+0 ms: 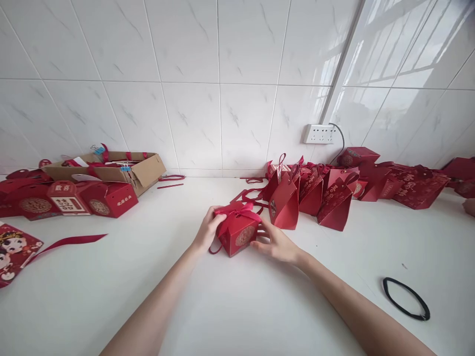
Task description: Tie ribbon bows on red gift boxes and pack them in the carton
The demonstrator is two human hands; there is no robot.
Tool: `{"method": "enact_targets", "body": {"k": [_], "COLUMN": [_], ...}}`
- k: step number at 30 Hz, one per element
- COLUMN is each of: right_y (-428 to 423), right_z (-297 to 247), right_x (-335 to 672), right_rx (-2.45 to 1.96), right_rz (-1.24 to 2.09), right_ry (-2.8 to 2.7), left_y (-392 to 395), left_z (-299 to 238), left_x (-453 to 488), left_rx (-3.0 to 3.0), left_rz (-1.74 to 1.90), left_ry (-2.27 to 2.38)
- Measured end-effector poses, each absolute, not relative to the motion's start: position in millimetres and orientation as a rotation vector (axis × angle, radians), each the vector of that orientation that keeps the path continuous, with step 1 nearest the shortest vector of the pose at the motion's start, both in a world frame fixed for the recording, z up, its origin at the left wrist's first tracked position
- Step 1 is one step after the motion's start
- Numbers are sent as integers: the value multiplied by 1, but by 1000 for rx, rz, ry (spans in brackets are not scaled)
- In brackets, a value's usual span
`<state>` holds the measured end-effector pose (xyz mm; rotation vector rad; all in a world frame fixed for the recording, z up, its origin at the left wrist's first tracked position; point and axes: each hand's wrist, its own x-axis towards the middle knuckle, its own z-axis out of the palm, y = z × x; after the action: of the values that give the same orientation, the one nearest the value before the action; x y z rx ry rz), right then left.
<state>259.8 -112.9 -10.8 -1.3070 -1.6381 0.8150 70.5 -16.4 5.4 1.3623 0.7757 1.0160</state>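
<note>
A small red gift box (237,237) with a round gold emblem on its front stands on the white table between my hands. A red ribbon bow (241,211) is tied over its top. My left hand (208,228) is closed on the box's upper left, with fingers on the ribbon. My right hand (276,242) curves around the box's right side, thumb at the front lower corner and fingers partly hidden behind. Loose red ribbon lies behind the box, and a loop of it shows at its lower left.
Several red gift bags (284,205) stand behind on the right. At the left are red boxes (115,200), an open cardboard box (148,173), a printed card (17,252) and a ribbon strip (74,241). A black band (406,299) lies front right. A power strip (319,134) is against the tiled wall.
</note>
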Motion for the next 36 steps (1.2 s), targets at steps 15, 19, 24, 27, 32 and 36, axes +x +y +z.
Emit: {"method": "enact_targets", "body": {"k": [15, 19, 24, 27, 32, 36], "right_y": [-112, -103, -109, -120, -130, -126], "right_z": [-24, -35, -15, 4, 17, 14], "right_x": [260, 265, 272, 286, 298, 283], "right_rx": [-1193, -1215, -1257, -1287, -1407, -1337], "right_rz": [400, 177, 362, 471, 213, 199], "right_ry": [-1816, -1816, -1868, -1879, -1542, -1607], "left_y": [-31, -36, -35, -33, -32, -33], "left_z": [5, 7, 3, 3, 7, 7], "left_x": [72, 75, 76, 76, 74, 74], "left_rx": [1447, 1537, 1550, 1554, 1555, 1566], "left_rz": [765, 699, 749, 745, 721, 729], "left_ry": [514, 437, 485, 513, 500, 446]}}
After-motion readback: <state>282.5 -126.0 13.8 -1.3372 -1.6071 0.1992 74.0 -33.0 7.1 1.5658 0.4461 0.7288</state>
